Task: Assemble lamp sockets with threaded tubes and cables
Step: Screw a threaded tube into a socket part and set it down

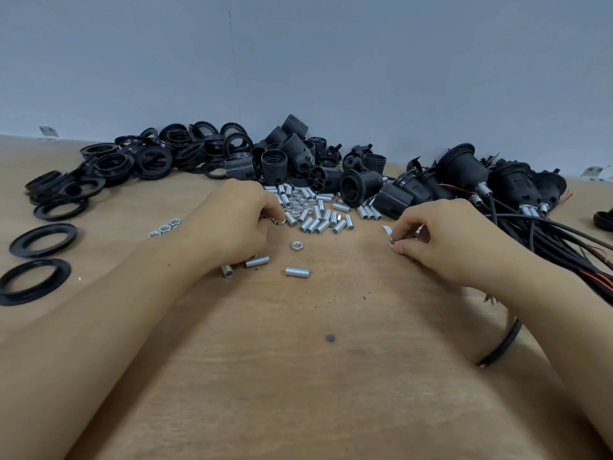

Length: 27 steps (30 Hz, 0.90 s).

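Both hands work at the near edge of the heap of threaded tubes [313,210] in the middle of the frame. The left hand [237,220] is curled, pinching a small nut [279,221] at its fingertips, with loose tubes partly under its heel. The right hand [441,234] is also curled, pinching a small metal piece; whether it is a nut or a tube end I cannot tell.

The likely slip is the tiny nut escaping the pinch and rolling off, since the tubes are round and the heap shifts at any nudge. A brushing wrist could scatter the stray tube [297,272] and loose nut [296,245] lying on the counter [298,376].

Black sockets [298,161] pile behind the heap, rings [149,157] spread across the upper left, and cabled sockets [497,184] crowd the right, their cables [564,237] trailing close beside the right wrist, where they could snag.
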Each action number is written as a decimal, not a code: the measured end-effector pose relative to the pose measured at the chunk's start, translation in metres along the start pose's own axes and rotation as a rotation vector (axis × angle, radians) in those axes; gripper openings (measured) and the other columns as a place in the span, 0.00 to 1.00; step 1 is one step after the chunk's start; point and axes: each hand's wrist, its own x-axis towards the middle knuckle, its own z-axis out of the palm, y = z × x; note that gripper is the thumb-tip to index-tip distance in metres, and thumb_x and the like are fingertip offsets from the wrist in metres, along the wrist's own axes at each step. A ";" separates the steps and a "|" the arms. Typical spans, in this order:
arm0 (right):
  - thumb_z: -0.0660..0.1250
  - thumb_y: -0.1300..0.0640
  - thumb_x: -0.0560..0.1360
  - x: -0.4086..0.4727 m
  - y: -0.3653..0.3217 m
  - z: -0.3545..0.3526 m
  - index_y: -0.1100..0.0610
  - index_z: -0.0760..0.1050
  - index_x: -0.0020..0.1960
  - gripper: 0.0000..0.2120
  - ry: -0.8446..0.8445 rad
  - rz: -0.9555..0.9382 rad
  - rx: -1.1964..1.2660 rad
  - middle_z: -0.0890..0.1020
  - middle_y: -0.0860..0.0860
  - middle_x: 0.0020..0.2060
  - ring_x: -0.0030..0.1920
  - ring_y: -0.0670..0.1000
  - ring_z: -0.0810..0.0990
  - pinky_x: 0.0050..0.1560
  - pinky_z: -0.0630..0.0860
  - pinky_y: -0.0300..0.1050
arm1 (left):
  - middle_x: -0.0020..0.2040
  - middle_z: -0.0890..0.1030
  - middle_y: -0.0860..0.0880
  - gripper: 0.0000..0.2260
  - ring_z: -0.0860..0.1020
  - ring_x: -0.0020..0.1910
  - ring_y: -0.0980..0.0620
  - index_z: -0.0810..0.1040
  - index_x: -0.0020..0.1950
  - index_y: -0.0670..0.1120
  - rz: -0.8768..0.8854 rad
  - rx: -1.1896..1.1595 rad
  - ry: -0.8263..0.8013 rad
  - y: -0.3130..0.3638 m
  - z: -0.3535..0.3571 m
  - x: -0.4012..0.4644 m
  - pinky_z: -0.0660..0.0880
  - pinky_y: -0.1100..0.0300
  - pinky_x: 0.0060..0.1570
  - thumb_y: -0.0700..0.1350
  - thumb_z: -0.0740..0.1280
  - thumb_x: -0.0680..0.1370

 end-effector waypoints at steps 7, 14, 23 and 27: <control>0.71 0.60 0.75 -0.001 -0.004 0.006 0.47 0.80 0.56 0.13 0.005 -0.092 0.130 0.82 0.40 0.43 0.43 0.42 0.79 0.46 0.72 0.33 | 0.40 0.81 0.57 0.07 0.75 0.37 0.60 0.85 0.48 0.52 -0.024 -0.026 -0.001 0.002 -0.001 0.001 0.65 0.71 0.35 0.40 0.70 0.77; 0.74 0.58 0.73 -0.005 -0.014 0.012 0.48 0.82 0.54 0.11 0.004 -0.163 0.257 0.81 0.42 0.42 0.42 0.40 0.78 0.43 0.71 0.26 | 0.43 0.82 0.59 0.06 0.78 0.43 0.63 0.85 0.50 0.53 0.045 -0.117 -0.069 0.007 -0.002 -0.002 0.71 0.72 0.42 0.42 0.72 0.77; 0.72 0.58 0.73 -0.006 -0.018 0.009 0.51 0.82 0.43 0.02 -0.022 -0.162 0.196 0.79 0.42 0.36 0.39 0.34 0.75 0.41 0.71 0.27 | 0.41 0.79 0.59 0.02 0.75 0.38 0.64 0.84 0.47 0.53 0.024 -0.068 -0.068 0.003 0.002 0.000 0.71 0.66 0.40 0.48 0.72 0.76; 0.73 0.54 0.72 -0.006 -0.017 0.010 0.49 0.80 0.43 0.02 -0.036 -0.124 0.219 0.81 0.43 0.36 0.37 0.35 0.76 0.40 0.74 0.30 | 0.32 0.80 0.59 0.06 0.76 0.33 0.69 0.81 0.37 0.55 -0.019 -0.148 -0.082 0.003 0.000 -0.001 0.69 0.75 0.32 0.51 0.76 0.71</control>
